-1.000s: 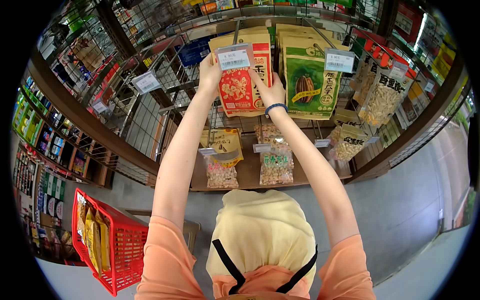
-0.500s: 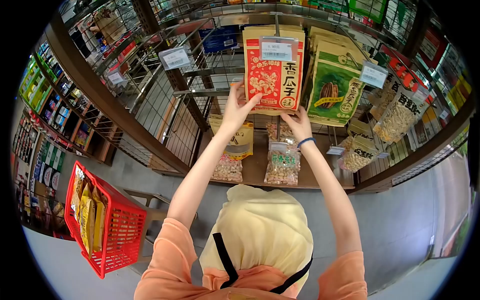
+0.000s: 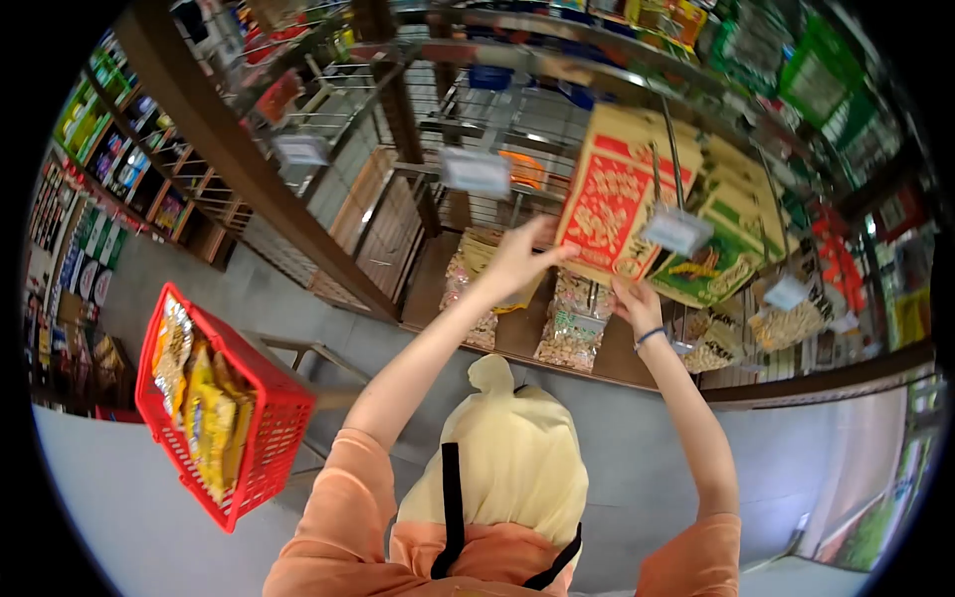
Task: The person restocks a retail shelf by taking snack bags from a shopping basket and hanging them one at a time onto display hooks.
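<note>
A red and tan bag of sunflower seeds [image 3: 609,204] hangs tilted among like bags on a rack prong. At its lower left edge is my left hand [image 3: 522,261], with the thumb on the front and the fingers partly hidden and blurred. My right hand [image 3: 637,306] pinches the bag's bottom edge near the right corner. A price tag [image 3: 678,231] hangs in front of the bag. Green seed bags [image 3: 718,254] hang directly to the right.
A red basket [image 3: 284,428] with yellow snack bags [image 3: 214,418] stands at lower left. Nut packs [image 3: 575,333] are on the bottom shelf [image 3: 637,370]. Another price tag [image 3: 476,171] juts out left of my hands. A brown rack post [image 3: 249,159] slants along the left.
The view has turned, so the rack appears farther right and tilted. The sunflower seed bag now leans, its bottom toward the left. Both hands stay at its lower part.
</note>
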Motion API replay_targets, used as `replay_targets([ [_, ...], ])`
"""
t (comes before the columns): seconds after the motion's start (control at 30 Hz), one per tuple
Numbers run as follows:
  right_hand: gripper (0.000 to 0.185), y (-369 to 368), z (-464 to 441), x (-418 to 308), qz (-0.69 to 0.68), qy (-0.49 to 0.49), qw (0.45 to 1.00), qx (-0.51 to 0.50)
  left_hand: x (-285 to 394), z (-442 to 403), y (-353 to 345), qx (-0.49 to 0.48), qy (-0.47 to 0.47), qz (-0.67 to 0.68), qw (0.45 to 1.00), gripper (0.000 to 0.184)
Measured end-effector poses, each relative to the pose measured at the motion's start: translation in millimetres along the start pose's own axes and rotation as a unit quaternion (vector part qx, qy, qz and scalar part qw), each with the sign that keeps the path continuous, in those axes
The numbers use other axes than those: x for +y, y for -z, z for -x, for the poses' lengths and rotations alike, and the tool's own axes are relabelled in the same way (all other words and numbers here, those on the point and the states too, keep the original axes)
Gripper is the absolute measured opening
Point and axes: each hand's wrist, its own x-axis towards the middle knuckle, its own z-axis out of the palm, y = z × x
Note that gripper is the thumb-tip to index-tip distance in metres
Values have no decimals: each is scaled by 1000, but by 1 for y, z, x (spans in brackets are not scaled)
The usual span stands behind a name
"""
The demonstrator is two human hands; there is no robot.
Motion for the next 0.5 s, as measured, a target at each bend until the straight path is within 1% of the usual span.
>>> replay_targets([
  [0.03,28,-2,6,-7,-2,-68,998,3,-5,3,-2,6,20,9,1000,47],
  [0.07,29,-4,10,-12,-16,-94,995,0,-5,9,-3,15,40,16,999,48],
  [0.1,29,-6,11,-15,-21,-116,993,18,16,23,-2,46,68,26,996,46],
  [0.13,30,-2,9,-8,-56,-134,989,27,38,41,-2,78,97,34,992,45],
  [0.17,33,-9,15,-20,-85,-160,982,44,37,60,-7,66,99,6,993,44],
  [0.2,38,-1,13,-14,-114,-210,971,33,31,82,-16,55,105,-23,993,43],
  [0.23,34,5,15,-15,-129,-254,959,-9,39,110,-21,75,80,41,993,40],
  [0.27,36,23,14,-2,-182,-304,934,-46,45,141,-23,6,115,62,991,37],
  [0.3,41,29,27,-11,-203,-313,925,-68,56,176,-23,-10,131,67,989,33],
  [0.33,47,29,44,-25,-169,-295,936,-90,72,206,-16,-30,181,42,982,30],
  [0.37,48,34,59,-29,-94,-307,943,-84,91,234,-8,-52,228,19,972,28],
  [0.4,52,34,81,-40,-39,-332,939,-79,96,266,-11,1,252,62,966,28],
  [0.43,46,35,102,-45,25,-364,928,-71,97,297,-15,53,271,107,955,27],
  [0.47,37,54,123,-25,-47,-366,927,-70,110,322,-14,94,316,111,938,26],
  [0.5,32,86,141,32,-153,-276,943,-100,124,343,-8,130,356,115,918,24],
])
